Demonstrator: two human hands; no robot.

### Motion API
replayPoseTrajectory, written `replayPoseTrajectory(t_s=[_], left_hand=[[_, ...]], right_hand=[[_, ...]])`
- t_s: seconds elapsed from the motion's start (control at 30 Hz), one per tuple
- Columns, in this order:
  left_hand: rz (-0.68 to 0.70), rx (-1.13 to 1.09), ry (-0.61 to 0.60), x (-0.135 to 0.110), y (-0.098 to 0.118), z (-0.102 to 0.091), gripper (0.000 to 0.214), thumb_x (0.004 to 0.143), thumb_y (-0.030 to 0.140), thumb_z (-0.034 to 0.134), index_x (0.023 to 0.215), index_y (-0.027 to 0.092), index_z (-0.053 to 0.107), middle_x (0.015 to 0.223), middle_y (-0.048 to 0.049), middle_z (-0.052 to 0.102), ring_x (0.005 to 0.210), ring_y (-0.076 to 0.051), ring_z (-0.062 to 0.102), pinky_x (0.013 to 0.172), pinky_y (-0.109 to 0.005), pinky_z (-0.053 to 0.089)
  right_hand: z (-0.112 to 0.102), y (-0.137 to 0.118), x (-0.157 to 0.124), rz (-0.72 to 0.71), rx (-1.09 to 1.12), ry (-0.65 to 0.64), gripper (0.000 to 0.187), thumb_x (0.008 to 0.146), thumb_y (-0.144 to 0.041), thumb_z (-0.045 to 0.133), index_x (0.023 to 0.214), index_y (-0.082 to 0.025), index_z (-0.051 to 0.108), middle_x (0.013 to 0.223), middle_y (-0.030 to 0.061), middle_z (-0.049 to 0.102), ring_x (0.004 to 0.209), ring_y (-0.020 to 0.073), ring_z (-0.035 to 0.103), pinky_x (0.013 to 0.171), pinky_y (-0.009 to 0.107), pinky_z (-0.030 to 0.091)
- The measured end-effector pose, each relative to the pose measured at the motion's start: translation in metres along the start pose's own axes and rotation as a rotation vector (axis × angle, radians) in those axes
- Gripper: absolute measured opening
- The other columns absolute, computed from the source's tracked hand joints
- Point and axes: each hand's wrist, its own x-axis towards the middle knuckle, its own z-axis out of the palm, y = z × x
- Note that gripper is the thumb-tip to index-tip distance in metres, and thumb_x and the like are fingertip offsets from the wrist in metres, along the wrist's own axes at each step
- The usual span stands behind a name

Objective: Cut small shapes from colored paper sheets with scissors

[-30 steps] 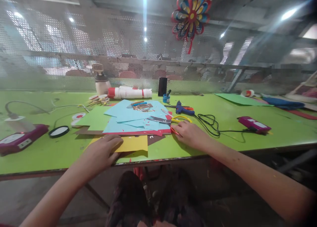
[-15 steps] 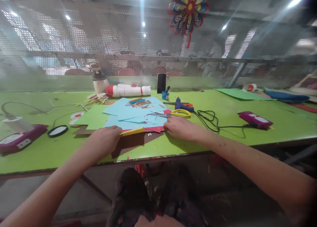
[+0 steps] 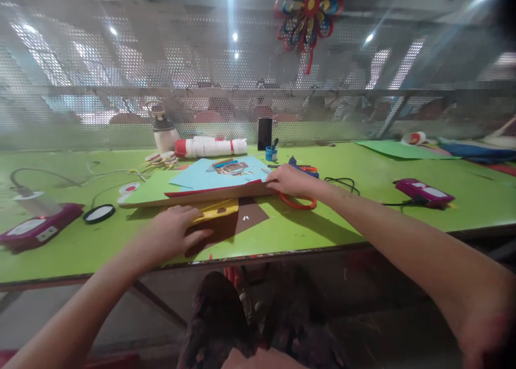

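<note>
My right hand (image 3: 288, 180) pinches the right front edge of a stack of coloured paper sheets (image 3: 237, 182) and holds it raised off the table. Light blue, green and red sheets show in the stack. My left hand (image 3: 177, 226) is at the stack's front left, thumb spread from the fingers. Its fingers touch or lie just beside a yellow paper piece (image 3: 220, 210) with a hole in it. Under the yellow piece lies a brown sheet (image 3: 252, 218). An orange scissors handle (image 3: 300, 203) shows below my right hand; the blades are hidden.
A blue glue gun (image 3: 293, 161) lies behind my right hand, its cord running to a purple power box (image 3: 425, 193). At the left are another purple box (image 3: 38, 226) and a round black-rimmed disc (image 3: 99, 214). A bottle (image 3: 164, 135) and a blue jar (image 3: 271, 153) stand behind.
My right hand has lifted the stack's front edge, exposing more of the yellow piece and brown sheet. My left thumb has spread. The orange handle has come into view; the yellow-handled scissors no longer show.
</note>
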Motion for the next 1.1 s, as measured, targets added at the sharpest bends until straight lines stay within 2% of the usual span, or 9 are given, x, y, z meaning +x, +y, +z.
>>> replayPoseTrajectory(t_s=[0.07, 0.13, 0.3, 0.43, 0.53, 0.73, 0.93, 1.1], left_hand=[[0.069, 0.028, -0.038, -0.004, 0.006, -0.002, 0.038, 0.082, 0.049, 0.052, 0.1, 0.018, 0.065, 0.102, -0.0128, 0.067, 0.095, -0.03, 0.061, 0.08, -0.037, 0.045], [0.107, 0.061, -0.077, -0.004, 0.011, -0.005, 0.038, 0.082, 0.047, 0.053, 0.102, 0.018, 0.065, 0.103, -0.0132, 0.066, 0.094, -0.029, 0.061, 0.079, -0.036, 0.046], [0.159, 0.128, -0.198, 0.011, 0.021, -0.019, 0.028, 0.082, 0.041, 0.051, 0.087, 0.018, 0.067, 0.084, -0.0115, 0.067, 0.075, -0.025, 0.063, 0.066, -0.032, 0.046], [0.136, 0.187, -0.335, 0.021, 0.031, -0.031, 0.027, 0.073, 0.038, 0.06, 0.087, 0.018, 0.07, 0.085, -0.0129, 0.069, 0.073, -0.026, 0.064, 0.061, -0.031, 0.045], [0.125, 0.234, -0.384, 0.023, 0.041, -0.03, 0.026, 0.07, 0.034, 0.062, 0.086, 0.016, 0.071, 0.088, -0.0134, 0.07, 0.071, -0.025, 0.064, 0.062, -0.03, 0.046], [0.075, 0.265, -0.28, 0.023, 0.049, -0.017, 0.019, 0.067, 0.018, 0.06, 0.082, 0.013, 0.07, 0.087, -0.0186, 0.07, 0.075, -0.029, 0.067, 0.069, -0.034, 0.049], [0.001, 0.335, -0.162, 0.029, 0.034, -0.03, 0.021, 0.076, 0.019, 0.051, 0.083, 0.014, 0.071, 0.078, -0.0183, 0.07, 0.076, -0.033, 0.067, 0.066, -0.038, 0.049], [-0.046, 0.413, -0.049, 0.029, 0.019, -0.038, 0.03, 0.079, 0.016, 0.041, 0.088, 0.013, 0.07, 0.082, -0.0204, 0.07, 0.077, -0.034, 0.067, 0.065, -0.04, 0.048]], right_hand=[[0.0, -0.001, -0.002, -0.004, 0.019, -0.001, 0.022, 0.088, -0.021, 0.054, 0.089, -0.021, 0.076, 0.081, 0.0043, 0.074, 0.071, 0.0167, 0.062, 0.062, 0.025, 0.039], [0.002, -0.003, -0.005, -0.007, 0.026, -0.002, 0.022, 0.087, -0.021, 0.055, 0.092, -0.022, 0.076, 0.085, 0.0049, 0.075, 0.075, 0.0182, 0.063, 0.065, 0.026, 0.04], [0.007, -0.002, -0.012, -0.016, 0.037, 0.005, 0.024, 0.089, -0.023, 0.051, 0.094, -0.021, 0.075, 0.088, 0.007, 0.075, 0.079, 0.0191, 0.064, 0.066, 0.027, 0.04], [0.014, 0.002, -0.01, -0.015, 0.052, 0.021, 0.024, 0.09, -0.023, 0.051, 0.093, -0.02, 0.075, 0.087, 0.0071, 0.075, 0.078, 0.0194, 0.063, 0.067, 0.027, 0.04], [0.02, 0.003, -0.01, -0.019, 0.069, 0.028, 0.024, 0.089, -0.023, 0.052, 0.093, -0.019, 0.075, 0.089, 0.0075, 0.075, 0.078, 0.0202, 0.064, 0.068, 0.028, 0.04], [0.018, -0.005, -0.018, -0.011, 0.089, 0.04, 0.025, 0.09, -0.023, 0.051, 0.094, -0.02, 0.075, 0.093, 0.0072, 0.075, 0.082, 0.0199, 0.065, 0.07, 0.027, 0.042], [0.016, -0.002, -0.016, -0.004, 0.082, 0.087, 0.023, 0.088, -0.023, 0.053, 0.091, -0.019, 0.076, 0.089, 0.0074, 0.075, 0.08, 0.0203, 0.064, 0.069, 0.028, 0.041], [0.02, 0.006, -0.012, 0.016, 0.099, 0.122, 0.024, 0.089, -0.026, 0.052, 0.089, -0.019, 0.075, 0.087, 0.0068, 0.074, 0.078, 0.0189, 0.063, 0.069, 0.027, 0.041]])
